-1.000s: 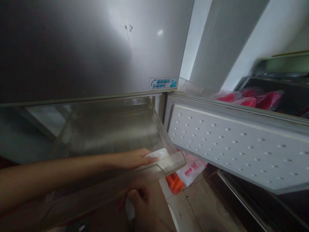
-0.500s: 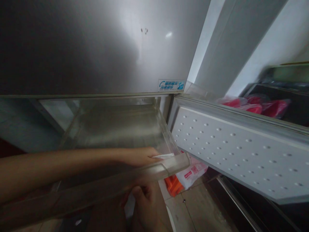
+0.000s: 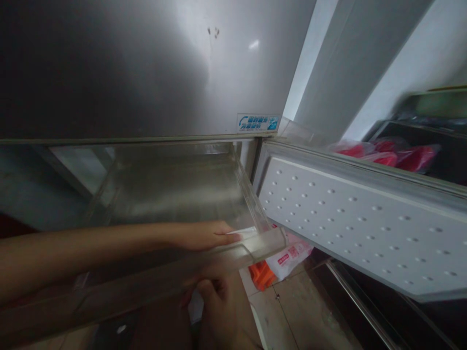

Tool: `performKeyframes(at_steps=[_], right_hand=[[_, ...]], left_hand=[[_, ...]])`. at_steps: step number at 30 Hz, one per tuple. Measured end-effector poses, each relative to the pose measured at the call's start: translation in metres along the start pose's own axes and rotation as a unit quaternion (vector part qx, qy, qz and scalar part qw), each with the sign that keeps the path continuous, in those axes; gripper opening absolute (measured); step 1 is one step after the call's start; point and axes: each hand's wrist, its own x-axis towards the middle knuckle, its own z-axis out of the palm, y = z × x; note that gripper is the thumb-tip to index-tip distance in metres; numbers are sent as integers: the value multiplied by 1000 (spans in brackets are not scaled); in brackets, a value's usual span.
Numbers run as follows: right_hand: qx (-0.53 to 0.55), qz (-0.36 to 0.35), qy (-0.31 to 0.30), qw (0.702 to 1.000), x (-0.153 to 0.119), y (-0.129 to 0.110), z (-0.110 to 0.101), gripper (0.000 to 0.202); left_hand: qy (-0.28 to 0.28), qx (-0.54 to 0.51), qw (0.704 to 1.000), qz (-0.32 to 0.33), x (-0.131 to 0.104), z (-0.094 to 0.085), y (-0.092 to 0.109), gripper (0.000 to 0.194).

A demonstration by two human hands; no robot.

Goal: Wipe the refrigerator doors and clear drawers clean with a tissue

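A clear plastic drawer [image 3: 270, 245] is pulled out under the closed metallic upper door. My left hand [image 3: 207, 235] reaches across inside the drawer near its front wall, its fingers closed on a thin white cloth [image 3: 244, 232] at the front right corner. Below, my right hand [image 3: 219, 304] is at the underside of the drawer's front edge, thumb up and fingers curled around the edge, partly hidden behind the clear plastic.
The lower door [image 3: 350, 218] with its dimpled white inner face stands open at the right. Pink items in plastic [image 3: 386, 154] lie behind it. On the tiled floor are a white and pink bag [image 3: 288, 260] and something orange [image 3: 261, 275].
My left hand has shifted slightly left, and the white cloth with it. The whole view has moved a little. My right hand stays at the drawer's edge.
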Motion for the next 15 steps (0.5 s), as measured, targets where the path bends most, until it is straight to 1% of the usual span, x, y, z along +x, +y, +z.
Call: performKeyframes(at_steps=[2,3,5,9,12,15], right_hand=[[46,17,2,999,1,-3,0,29],[53,22,4,998,1,-4,1,27],[58,24,1,998,1,-7,2,28],[77,6,-21,997,2,-14,4,32],[78,12,-24,997,3,-22,4,28],[59,13,-43,997,4,-29,4,29]], left_hand=[[-6,-13,1000,-3,2,0,-2,67],[-2,-21,1000,-8,2,0,-2,67],[19,-31,999,-15,1,0,-3,64],[59,-35,997,-19,-2,-3,-2,62],[75,-53,995,-27,-7,-5,4,59],[91,-27,995,-28,-13,-2,15,59]])
